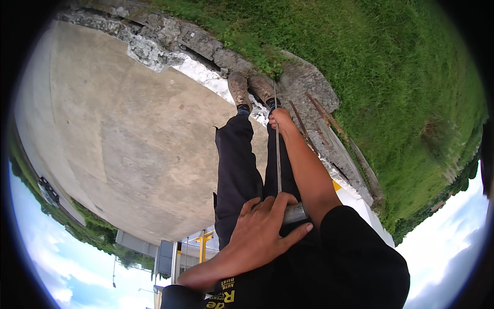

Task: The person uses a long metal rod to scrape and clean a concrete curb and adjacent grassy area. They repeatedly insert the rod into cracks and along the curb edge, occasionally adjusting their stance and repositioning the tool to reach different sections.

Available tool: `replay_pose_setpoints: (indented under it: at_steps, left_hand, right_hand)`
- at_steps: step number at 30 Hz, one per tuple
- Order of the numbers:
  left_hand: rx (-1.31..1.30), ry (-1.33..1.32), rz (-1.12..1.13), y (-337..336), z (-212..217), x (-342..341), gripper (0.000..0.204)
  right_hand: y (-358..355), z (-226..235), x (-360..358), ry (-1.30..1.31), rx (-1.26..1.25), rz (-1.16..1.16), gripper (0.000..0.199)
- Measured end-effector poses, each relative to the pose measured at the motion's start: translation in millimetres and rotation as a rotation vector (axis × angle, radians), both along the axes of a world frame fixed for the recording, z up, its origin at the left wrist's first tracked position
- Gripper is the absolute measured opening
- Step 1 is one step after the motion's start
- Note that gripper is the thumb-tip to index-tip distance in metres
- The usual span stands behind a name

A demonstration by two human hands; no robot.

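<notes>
My right hand (280, 118) is closed round a long thin rod (278, 159), which runs from beside my shoes back toward my lap. Across its near end lies a thick grey cylinder (295, 213). My left hand (263, 226) grips that cylinder, with bent fingers over the far side and the thumb along the near side. The fingers hide where rod and cylinder meet, so I cannot tell whether they are joined. Both hands are in front of my dark trousers (239, 165), the right one further out.
My brown shoes (261, 88) stand by a broken concrete edge (309, 82) with rusty bars (327, 116) sticking out. Grass (396, 77) spreads to the right. A concrete slab (139, 139) spans the left; a parked vehicle (48, 191) is far left.
</notes>
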State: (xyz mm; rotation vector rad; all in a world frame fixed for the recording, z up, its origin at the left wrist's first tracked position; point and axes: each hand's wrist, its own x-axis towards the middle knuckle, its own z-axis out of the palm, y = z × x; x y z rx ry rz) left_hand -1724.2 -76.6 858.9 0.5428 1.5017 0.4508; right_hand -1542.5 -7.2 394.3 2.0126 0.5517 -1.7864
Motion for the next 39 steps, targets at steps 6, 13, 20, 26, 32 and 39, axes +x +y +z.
replay_pose_setpoints:
  at_steps: [6,13,20,26,32,39]
  left_hand:
    - [-0.141,0.057,0.238,16,-28,-2,0.033]
    - [-0.052,0.175,0.646,0,-20,38,0.023]
    - [0.262,0.296,0.475,-94,-25,95,0.026]
    - [0.247,0.479,0.594,-131,-6,30,0.021]
    - [-0.025,0.448,0.658,-188,46,9,0.021]
    - [-0.276,0.458,0.731,-216,138,-43,0.041]
  right_hand:
    - [1,10,-29,0.035,-0.042,-0.226,0.018]
    - [22,9,-42,0.104,0.022,-0.377,0.014]
    - [44,96,-162,0.485,0.223,-0.187,0.040]
    - [41,138,-255,0.459,0.385,-0.153,0.066]
    - [-8,165,-149,0.137,0.408,-0.199,0.072]
    - [-73,231,-129,0.110,0.281,-0.347,0.071]
